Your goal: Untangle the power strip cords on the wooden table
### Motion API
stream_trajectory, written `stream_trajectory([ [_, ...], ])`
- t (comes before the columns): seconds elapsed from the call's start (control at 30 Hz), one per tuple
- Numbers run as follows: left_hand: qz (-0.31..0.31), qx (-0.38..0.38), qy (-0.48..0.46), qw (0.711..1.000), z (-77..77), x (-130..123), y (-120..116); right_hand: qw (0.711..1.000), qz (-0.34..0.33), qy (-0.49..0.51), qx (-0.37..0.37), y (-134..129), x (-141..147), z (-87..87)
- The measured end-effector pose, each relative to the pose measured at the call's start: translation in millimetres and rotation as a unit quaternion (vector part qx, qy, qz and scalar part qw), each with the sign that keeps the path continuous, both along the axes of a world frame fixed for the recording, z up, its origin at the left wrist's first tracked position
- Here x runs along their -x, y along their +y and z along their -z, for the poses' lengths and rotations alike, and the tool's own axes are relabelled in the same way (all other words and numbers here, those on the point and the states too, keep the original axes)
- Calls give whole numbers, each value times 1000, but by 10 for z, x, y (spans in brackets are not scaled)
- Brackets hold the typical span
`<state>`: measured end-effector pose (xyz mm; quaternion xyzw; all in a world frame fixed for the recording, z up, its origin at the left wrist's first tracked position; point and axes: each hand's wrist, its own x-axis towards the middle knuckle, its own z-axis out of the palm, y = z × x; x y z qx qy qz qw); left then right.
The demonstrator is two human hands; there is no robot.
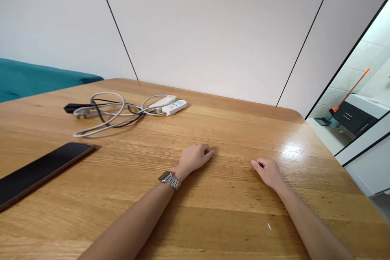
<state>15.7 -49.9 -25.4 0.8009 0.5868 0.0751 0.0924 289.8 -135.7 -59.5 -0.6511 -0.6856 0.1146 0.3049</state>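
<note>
My left hand point(196, 157) rests on the wooden table point(225, 231), fingers curled into a loose fist, nothing visible in it. A watch with a metal band point(171, 179) is on that wrist. To the right, my right hand point(268, 171) also lies on the wood in a loose fist, thumb toward the left, and no object shows in it. The two hands are apart. Beyond my left hand, to the upper left, lie a white power strip point(176, 107) and a tangle of cables point(118, 115) with a plug point(81, 112); neither hand touches them.
A dark tablet-like slab point(45, 172) lies at the table's left. A small white scrap point(269, 226) sits near my right forearm. The table meets a white panelled wall point(213, 28). Behind on the left is a teal seat point(39, 79); a doorway at right shows an orange-handled broom point(350, 90).
</note>
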Motion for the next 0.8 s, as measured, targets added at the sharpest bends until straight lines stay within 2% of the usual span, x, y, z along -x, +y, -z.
stream_trajectory([
  [0.8, -8, 7, -2, 1000, -27, -9, -19, 1000, -2, 0, -1, 1, -14, 18],
])
